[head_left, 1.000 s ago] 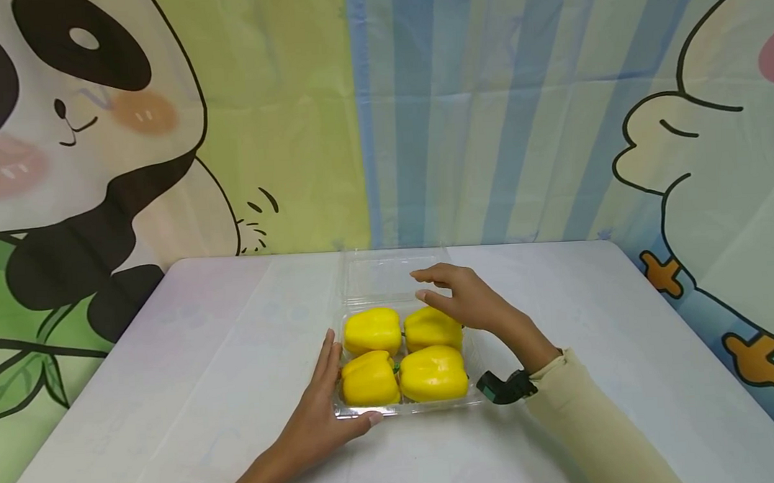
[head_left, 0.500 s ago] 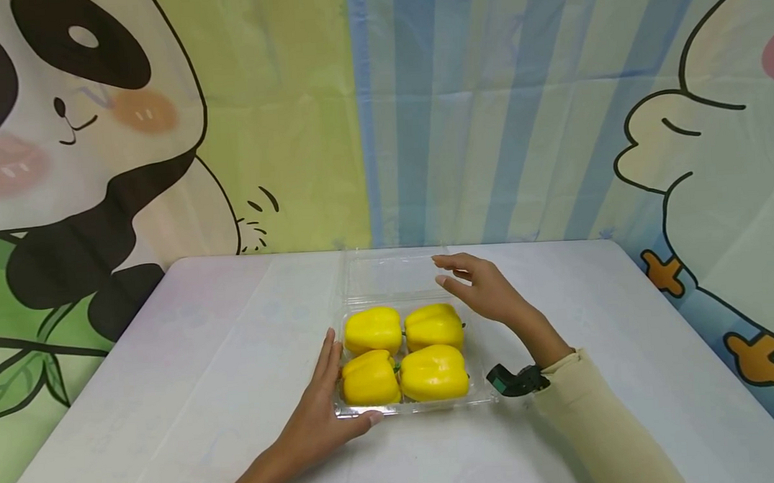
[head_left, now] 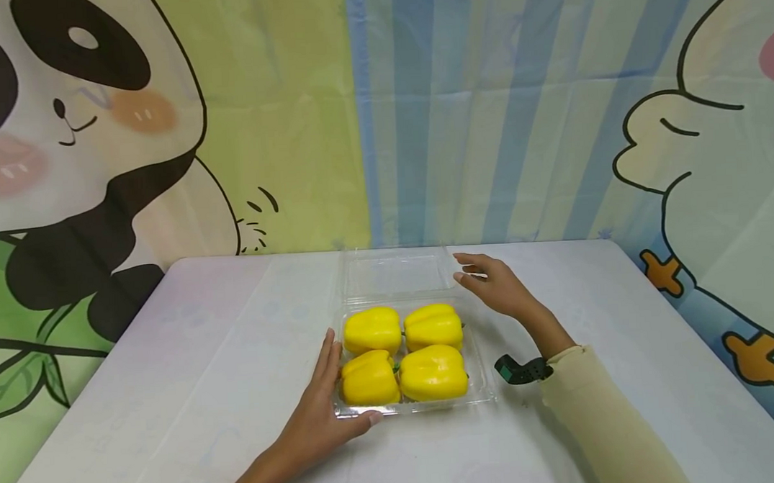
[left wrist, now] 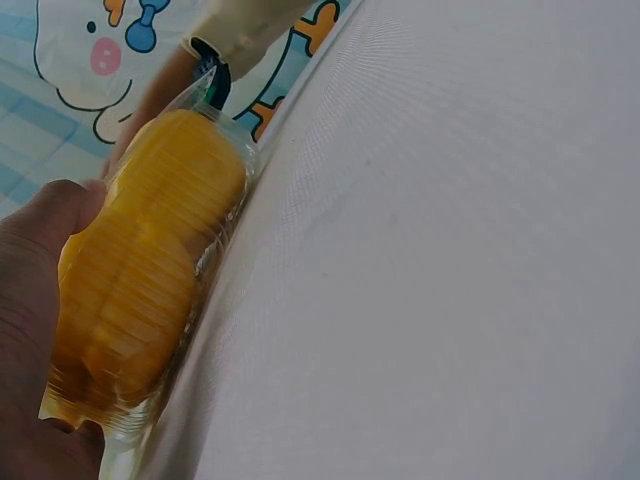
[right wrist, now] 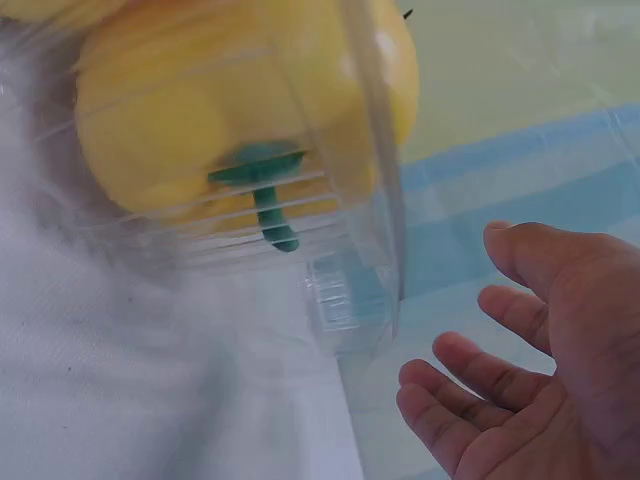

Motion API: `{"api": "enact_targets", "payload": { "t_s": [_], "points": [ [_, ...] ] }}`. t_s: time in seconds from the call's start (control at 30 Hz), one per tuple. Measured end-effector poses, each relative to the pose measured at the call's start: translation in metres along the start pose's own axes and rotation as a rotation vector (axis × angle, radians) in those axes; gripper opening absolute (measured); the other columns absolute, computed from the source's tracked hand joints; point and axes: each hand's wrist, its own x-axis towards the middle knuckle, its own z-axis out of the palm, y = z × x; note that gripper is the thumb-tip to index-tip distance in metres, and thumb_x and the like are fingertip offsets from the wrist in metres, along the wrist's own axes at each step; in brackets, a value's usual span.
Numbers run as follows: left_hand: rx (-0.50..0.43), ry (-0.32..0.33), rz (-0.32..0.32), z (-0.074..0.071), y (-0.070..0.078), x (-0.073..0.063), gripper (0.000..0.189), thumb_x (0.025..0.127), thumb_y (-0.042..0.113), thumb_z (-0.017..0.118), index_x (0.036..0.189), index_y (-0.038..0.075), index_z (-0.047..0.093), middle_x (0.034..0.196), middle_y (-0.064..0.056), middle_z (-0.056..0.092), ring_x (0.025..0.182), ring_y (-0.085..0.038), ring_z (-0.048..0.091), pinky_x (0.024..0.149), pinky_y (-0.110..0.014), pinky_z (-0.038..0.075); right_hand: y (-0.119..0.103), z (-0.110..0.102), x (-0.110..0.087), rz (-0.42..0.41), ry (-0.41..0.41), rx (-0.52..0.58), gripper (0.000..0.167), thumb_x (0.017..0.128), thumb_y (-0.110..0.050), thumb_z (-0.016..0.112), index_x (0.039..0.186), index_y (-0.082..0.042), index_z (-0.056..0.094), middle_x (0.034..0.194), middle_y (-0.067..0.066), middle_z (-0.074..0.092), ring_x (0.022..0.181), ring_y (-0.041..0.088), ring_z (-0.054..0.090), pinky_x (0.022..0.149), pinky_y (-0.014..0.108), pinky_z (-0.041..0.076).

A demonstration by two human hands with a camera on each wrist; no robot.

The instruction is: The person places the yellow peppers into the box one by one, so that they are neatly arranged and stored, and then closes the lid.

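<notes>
Several yellow bell peppers (head_left: pixel 434 373) sit in two rows in a clear plastic clamshell box (head_left: pixel 483 390). Its clear lid (head_left: pixel 395 276) is folded back flat behind it on the table. My left hand (head_left: pixel 316 407) rests against the box's near left corner, fingers straight along the side and thumb along the front edge. Beyond the far right of the box, my right hand (head_left: pixel 496 287) hovers beside the lid, fingers loosely bent around nothing. In the right wrist view, a pepper's green stem (right wrist: pixel 262 170) shows through the box wall, with the right hand (right wrist: pixel 530 370) apart from it.
A white-covered table (head_left: pixel 191 365) holds the box near its middle. Behind stands a curtain (head_left: pixel 446 109) printed with a panda and a white cartoon animal. A black device (head_left: pixel 522 370) is strapped to the right wrist, near the box's right side.
My right hand has moved to the right, from over the back right pepper to beside the lid. The left hand, box and peppers have stayed put.
</notes>
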Motion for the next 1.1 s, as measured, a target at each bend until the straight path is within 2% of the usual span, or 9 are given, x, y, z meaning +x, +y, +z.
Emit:
{"api": "enact_targets", "payload": {
  "t_s": [0.13,0.33,0.53,0.63,0.8,0.9,1.1],
  "points": [
    [0.008,-0.002,-0.005,0.000,0.000,0.000,0.119,0.072,0.049,0.083,0.156,0.006,0.010,0.163,0.002,-0.007,0.146,-0.028,0.011,0.109,-0.055,0.024,0.009,0.002,0.002,0.045,-0.008,0.034,0.059,0.100,-0.031,0.055,0.151,-0.008,0.035,0.150,0.020,0.037,0.132,0.039,0.043,0.100,0.052,0.042],
    [0.001,-0.008,-0.007,0.001,-0.001,0.001,0.119,0.072,0.049,0.083,0.156,0.005,0.010,0.162,0.005,-0.009,0.146,-0.028,0.009,0.109,-0.056,0.022,0.018,0.007,0.007,0.106,-0.024,0.148,0.065,0.100,-0.033,0.055,0.154,-0.009,0.027,0.154,0.021,0.030,0.135,0.039,0.038,0.104,0.053,0.038],
    [0.007,-0.012,0.003,0.001,-0.002,0.001,0.120,0.072,0.049,0.083,0.156,0.005,0.009,0.162,0.006,-0.010,0.146,-0.026,0.009,0.110,-0.053,0.022,0.023,0.016,0.012,0.194,-0.027,0.201,0.063,0.103,-0.032,0.048,0.156,-0.013,0.020,0.154,0.019,0.031,0.138,0.038,0.033,0.106,0.052,0.035],
    [0.025,-0.010,0.002,0.001,-0.002,0.000,0.120,0.072,0.050,0.083,0.156,0.004,0.009,0.162,0.006,-0.010,0.146,-0.025,0.009,0.110,-0.051,0.022,0.026,0.020,0.014,0.210,-0.029,0.239,0.061,0.105,-0.029,0.044,0.156,-0.009,0.018,0.154,0.019,0.031,0.138,0.037,0.033,0.108,0.052,0.033],
    [0.036,-0.007,-0.001,0.000,-0.001,0.000,0.121,0.072,0.052,0.082,0.155,0.003,0.010,0.162,0.003,-0.009,0.146,-0.025,0.009,0.110,-0.050,0.022,0.028,0.026,0.016,0.264,-0.057,0.309,0.062,0.105,-0.029,0.042,0.155,-0.004,0.017,0.153,0.020,0.031,0.134,0.034,0.040,0.107,0.048,0.035],
    [0.036,-0.009,0.002,0.000,-0.001,0.001,0.120,0.072,0.053,0.082,0.155,0.002,0.011,0.163,0.000,-0.008,0.146,-0.026,0.010,0.110,-0.050,0.023,0.028,0.028,0.018,0.299,-0.063,0.317,0.060,0.105,-0.028,0.042,0.155,-0.003,0.018,0.153,0.018,0.033,0.134,0.030,0.041,0.106,0.046,0.037],
    [0.029,-0.008,0.001,0.000,-0.001,0.001,0.120,0.072,0.053,0.082,0.155,0.002,0.012,0.163,0.002,-0.008,0.146,-0.026,0.010,0.110,-0.052,0.023,0.027,0.028,0.020,0.322,-0.070,0.314,0.058,0.105,-0.024,0.043,0.154,-0.001,0.021,0.156,0.014,0.029,0.134,0.027,0.042,0.106,0.045,0.038]
  ]
}}
